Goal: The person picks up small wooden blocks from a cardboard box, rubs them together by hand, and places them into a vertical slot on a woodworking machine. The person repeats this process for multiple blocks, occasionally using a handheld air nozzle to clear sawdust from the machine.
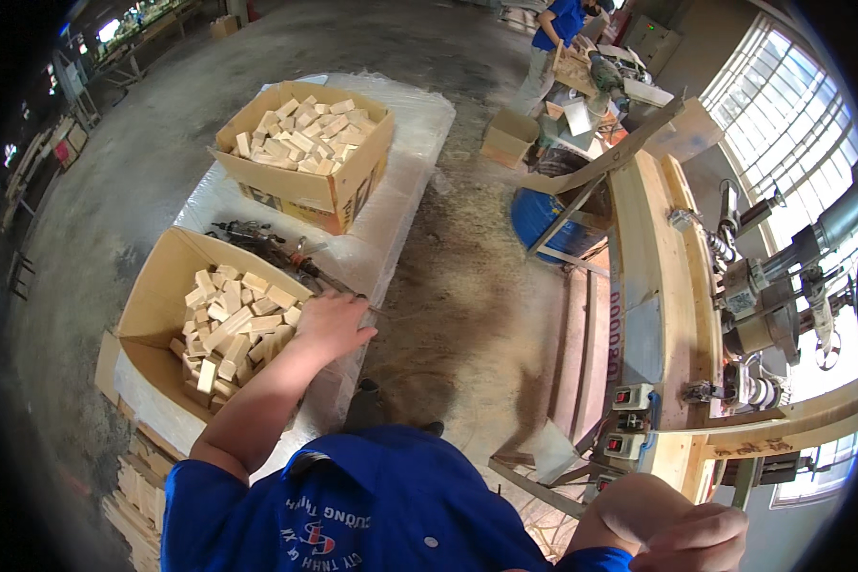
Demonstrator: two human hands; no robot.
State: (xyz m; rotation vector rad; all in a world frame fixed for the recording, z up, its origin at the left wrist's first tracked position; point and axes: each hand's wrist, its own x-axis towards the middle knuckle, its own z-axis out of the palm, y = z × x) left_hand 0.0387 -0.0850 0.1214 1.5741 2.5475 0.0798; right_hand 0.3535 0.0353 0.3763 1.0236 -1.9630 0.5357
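Observation:
My left hand (pixel 332 322) reaches out to the near cardboard box (pixel 158 303) and rests palm down on its right edge, fingers apart, beside the heap of small pale wooden blocks (pixel 229 322) inside. Whether it holds a block is hidden under the palm. My right hand (pixel 698 540) is at the lower right corner, close to my body, its fingers curled into a loose fist; nothing shows in it. My blue shirt fills the bottom centre.
A second open box (pixel 345 186) of wooden blocks stands farther back on the plastic-covered platform (pixel 412 124). Power tools (pixel 269 244) lie between the boxes. A wooden workbench with a drilling machine (pixel 772 305) runs along the right. Another person in blue (pixel 555 38) works at the far end.

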